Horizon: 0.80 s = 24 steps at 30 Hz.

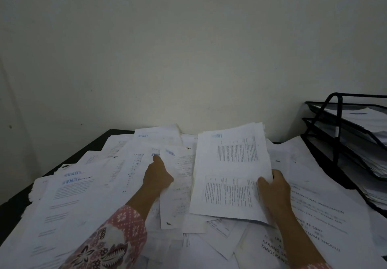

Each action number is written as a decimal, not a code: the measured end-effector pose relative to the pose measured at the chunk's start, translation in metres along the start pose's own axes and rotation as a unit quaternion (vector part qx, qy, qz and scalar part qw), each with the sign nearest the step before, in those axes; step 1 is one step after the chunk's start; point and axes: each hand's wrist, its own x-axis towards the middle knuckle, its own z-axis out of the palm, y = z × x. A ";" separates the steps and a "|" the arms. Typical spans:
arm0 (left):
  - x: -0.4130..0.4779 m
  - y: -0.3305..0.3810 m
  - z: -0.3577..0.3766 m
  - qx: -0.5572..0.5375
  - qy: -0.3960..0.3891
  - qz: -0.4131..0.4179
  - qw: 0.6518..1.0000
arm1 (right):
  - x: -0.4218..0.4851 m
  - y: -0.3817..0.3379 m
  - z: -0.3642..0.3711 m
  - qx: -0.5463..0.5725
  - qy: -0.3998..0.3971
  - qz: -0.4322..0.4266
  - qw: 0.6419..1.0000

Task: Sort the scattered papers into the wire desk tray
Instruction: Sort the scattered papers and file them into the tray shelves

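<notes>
At far right, the wire desk tray (354, 134) holds stacked papers (368, 122) on its tiers.

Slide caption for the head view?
Right hand grips a sheaf; left hand points at loose papers beside the tray.

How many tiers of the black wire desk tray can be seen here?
3. All at far right: top tier, middle tier, bottom tier, stacked and stepped, each holding papers. The frame edge cuts them off, so more may be hidden.
</notes>
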 end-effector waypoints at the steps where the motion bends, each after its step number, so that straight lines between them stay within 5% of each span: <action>1: 0.000 -0.001 0.000 -0.038 0.011 0.010 0.999 | 0.000 0.000 0.000 0.000 -0.013 -0.004 1.000; 5: -0.005 -0.003 -0.001 -0.194 0.005 -0.007 0.981 | -0.007 -0.005 0.007 -0.027 -0.059 -0.024 0.998; 11: -0.018 0.002 0.006 -0.195 -0.014 0.049 0.979 | -0.019 -0.012 0.023 -0.103 -0.093 -0.066 0.988; 15: -0.018 0.005 0.005 -0.277 -0.105 0.030 0.955 | -0.025 -0.015 0.031 -0.133 -0.089 -0.107 0.981; 18: -0.017 0.005 0.006 -0.276 -0.164 0.018 0.947 | -0.026 -0.013 0.037 -0.159 -0.093 -0.131 0.974; 21: -0.018 0.002 0.004 -0.214 -0.135 0.024 0.967 | -0.021 -0.013 0.033 -0.186 -0.074 -0.128 0.971; 24: -0.021 -0.001 -0.003 -0.193 -0.102 0.027 0.975 | -0.006 -0.012 0.009 -0.365 -0.004 -0.058 0.929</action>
